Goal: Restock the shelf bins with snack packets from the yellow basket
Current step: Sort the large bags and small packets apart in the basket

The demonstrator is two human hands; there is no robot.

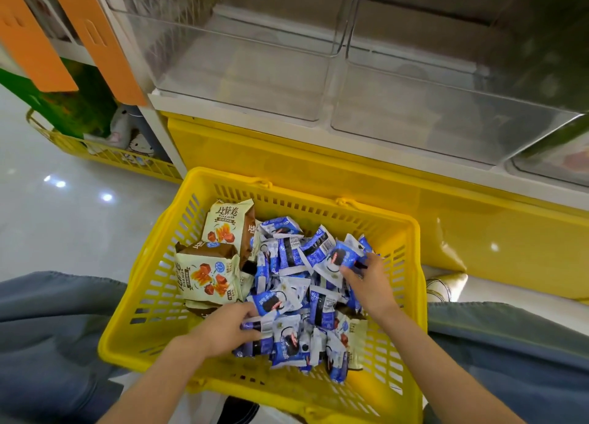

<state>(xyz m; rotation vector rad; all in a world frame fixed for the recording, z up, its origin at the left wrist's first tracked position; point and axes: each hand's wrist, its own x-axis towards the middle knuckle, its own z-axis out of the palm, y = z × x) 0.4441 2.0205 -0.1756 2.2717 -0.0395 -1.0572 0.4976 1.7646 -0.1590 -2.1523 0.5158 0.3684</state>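
— Glossy pale floor [63,219] around you. What do your fingers hold?

— Your left hand [223,328] pinches crinkly blue packets [287,296]; your right hand [369,283] grips another, inside the slotted yellow basket [153,296].

— And above?

— Clear, smooth-walled bins [255,82] beyond its far rim.

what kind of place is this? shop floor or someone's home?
Most likely a small retail shop, at a snack display. Clear plastic shelf bins sit on a white and yellow display unit, a yellow shopping basket holds many identical blue snack packets, and another basket of goods sits on the glossy floor.
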